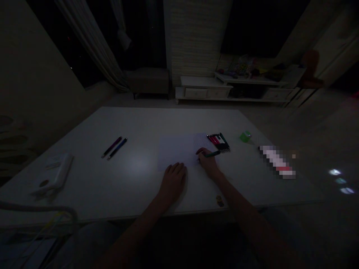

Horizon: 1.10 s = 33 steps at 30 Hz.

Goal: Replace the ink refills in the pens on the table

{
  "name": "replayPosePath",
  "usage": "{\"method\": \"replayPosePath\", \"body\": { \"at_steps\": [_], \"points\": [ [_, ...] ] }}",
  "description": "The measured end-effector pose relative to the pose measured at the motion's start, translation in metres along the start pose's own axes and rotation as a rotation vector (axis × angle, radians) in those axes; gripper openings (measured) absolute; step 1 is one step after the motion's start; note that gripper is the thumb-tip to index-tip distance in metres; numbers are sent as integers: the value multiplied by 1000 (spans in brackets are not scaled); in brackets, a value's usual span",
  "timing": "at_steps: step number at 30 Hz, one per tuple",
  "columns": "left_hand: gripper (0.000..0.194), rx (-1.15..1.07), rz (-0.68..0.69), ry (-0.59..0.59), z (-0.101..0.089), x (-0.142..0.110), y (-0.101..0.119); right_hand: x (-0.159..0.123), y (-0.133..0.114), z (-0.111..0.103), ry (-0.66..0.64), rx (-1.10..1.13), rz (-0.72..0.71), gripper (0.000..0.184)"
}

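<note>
A sheet of paper [175, 149] lies on the white table [140, 123], with rows of small writing on its right part. My left hand [174, 177] rests flat at the sheet's lower edge, fingers stretched out and holding nothing. In my right hand [207, 162] a dark green pen [213, 153] is gripped, its tip pointing down to the paper's right side. Just beyond that hand lies a row of several pens [220, 142], dark and red, beside the sheet. Two more pens, one purple [112, 147] and one blue [117, 148], lie side by side to the left.
A green cube-shaped item [245, 136] stands at the right, near a blurred-out object [277, 161] at the table's edge. On the left sits a white box-like item [53, 172]. A small dark sticker-like patch [220, 201] lies near the front edge. The room is dim.
</note>
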State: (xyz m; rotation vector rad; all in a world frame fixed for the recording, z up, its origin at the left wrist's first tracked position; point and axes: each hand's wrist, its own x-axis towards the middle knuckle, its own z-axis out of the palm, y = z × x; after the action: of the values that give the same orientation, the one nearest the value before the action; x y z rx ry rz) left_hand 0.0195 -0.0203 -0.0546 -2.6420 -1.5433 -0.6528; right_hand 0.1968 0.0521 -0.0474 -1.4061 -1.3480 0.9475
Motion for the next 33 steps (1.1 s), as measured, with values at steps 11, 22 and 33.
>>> {"method": "replayPosePath", "body": {
  "at_steps": [11,22,33],
  "points": [
    [30,-3,-23,-21,-1,1,3,0,6,3,-39,-146,-21,16],
    [30,-20,-18,-3,0,-1,2,1,8,-5,7,-10,-5,13],
    [29,-25,-16,12,1,1,-2,11,-1,-86,-43,-96,-89,62]
  ]
}}
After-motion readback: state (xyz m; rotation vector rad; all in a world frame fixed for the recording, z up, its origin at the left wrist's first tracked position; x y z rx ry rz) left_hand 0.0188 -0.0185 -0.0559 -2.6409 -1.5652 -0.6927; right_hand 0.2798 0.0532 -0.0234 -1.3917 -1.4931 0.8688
